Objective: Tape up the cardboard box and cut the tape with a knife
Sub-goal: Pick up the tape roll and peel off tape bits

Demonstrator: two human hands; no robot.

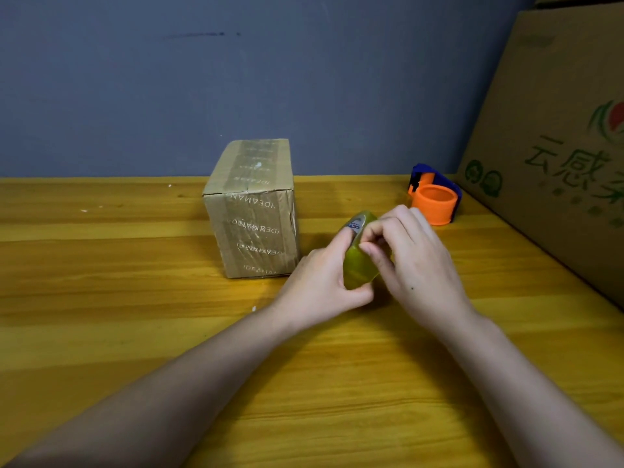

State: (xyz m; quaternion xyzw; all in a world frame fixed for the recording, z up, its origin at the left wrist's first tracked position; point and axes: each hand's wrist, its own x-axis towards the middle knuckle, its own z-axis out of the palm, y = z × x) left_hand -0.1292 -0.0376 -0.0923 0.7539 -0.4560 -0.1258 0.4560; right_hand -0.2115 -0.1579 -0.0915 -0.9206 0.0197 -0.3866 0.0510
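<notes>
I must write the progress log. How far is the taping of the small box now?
Early stage. The cardboard box stands closed on the table, carrying printed tape. In hand: the left hand holds the tape roll while the right hand picks at it. Left: pull tape onto the box and cut it; no knife is visible.

Two cardboard boxes (251,211) (553,136), one tape roll (359,261), one orange-and-blue dispenser (434,197), two hands (320,282) (415,261).
</notes>
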